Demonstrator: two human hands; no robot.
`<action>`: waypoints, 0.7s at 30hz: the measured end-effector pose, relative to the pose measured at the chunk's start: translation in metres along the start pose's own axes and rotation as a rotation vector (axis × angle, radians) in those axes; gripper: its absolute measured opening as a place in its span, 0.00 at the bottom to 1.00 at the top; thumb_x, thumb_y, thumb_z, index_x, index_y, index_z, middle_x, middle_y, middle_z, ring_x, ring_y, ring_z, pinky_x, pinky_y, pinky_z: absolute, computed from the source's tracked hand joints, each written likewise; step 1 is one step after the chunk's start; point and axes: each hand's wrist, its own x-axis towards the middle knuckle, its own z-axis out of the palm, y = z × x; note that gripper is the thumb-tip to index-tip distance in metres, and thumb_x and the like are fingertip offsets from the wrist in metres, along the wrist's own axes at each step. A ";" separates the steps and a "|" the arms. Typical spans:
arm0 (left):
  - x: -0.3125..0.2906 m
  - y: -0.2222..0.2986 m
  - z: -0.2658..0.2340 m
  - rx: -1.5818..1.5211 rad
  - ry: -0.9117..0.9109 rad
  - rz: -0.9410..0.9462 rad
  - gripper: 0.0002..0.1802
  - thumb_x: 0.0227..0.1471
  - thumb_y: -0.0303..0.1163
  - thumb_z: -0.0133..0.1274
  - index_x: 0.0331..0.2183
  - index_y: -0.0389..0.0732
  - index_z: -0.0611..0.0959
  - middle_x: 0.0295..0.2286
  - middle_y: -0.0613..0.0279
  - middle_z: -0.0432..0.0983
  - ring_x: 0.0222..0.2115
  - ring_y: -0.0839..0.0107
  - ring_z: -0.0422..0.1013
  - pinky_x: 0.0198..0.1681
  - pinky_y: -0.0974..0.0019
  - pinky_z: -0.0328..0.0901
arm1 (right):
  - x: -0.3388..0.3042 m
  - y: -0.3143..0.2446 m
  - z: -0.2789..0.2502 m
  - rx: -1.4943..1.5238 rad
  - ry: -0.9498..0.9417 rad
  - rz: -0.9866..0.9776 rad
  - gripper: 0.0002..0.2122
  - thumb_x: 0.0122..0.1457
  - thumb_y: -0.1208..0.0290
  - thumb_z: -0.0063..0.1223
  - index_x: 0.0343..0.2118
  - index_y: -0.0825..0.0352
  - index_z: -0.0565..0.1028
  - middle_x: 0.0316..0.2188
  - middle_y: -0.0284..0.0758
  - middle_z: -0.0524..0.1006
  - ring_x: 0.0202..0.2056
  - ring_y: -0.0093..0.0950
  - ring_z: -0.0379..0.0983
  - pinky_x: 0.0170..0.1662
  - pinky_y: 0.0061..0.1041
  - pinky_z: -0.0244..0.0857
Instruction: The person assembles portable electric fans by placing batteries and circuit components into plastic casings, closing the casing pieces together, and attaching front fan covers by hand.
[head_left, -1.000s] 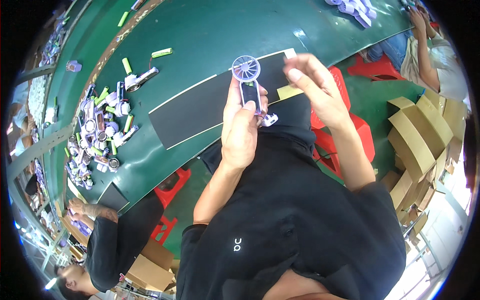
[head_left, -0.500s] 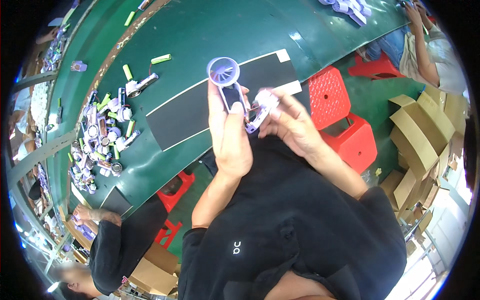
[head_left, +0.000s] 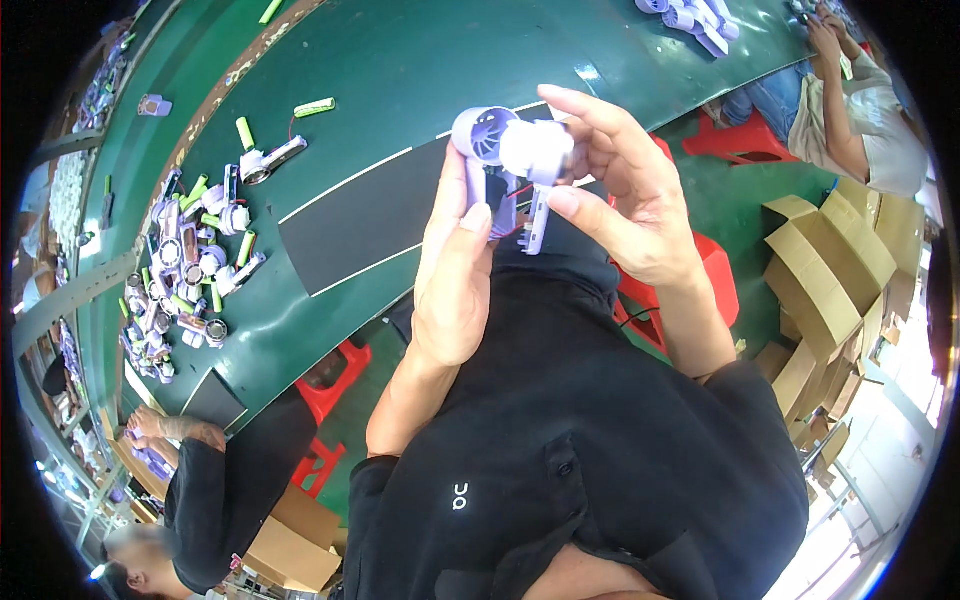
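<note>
One lavender plastic round-headed housing (head_left: 463, 133) is clamped in the left hand (head_left: 455, 285), near the black rectangular mat's (head_left: 355, 220) right end. The right hand's (head_left: 635, 205) index finger stands apart; grip on the white-and-lavender plastic part (head_left: 533, 150) unconfirmed. Pulling could strain the thin red wire (head_left: 520, 190) between.

The round-mouthed plastic housing (head_left: 478, 133) is pale lilac, the knob-ended plastic piece (head_left: 533, 155) white and lilac. The smooth surface (head_left: 420, 60) is dark green, the rectangular mat (head_left: 365, 218) black.
</note>
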 end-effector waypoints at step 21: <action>-0.001 -0.009 -0.005 0.125 0.025 0.020 0.48 0.53 0.24 0.43 0.72 0.35 0.44 0.63 0.51 0.61 0.53 0.66 0.68 0.54 0.60 0.67 | 0.013 0.006 0.002 0.096 0.030 0.135 0.21 0.62 0.73 0.64 0.57 0.67 0.74 0.40 0.33 0.80 0.35 0.16 0.75 0.41 0.18 0.70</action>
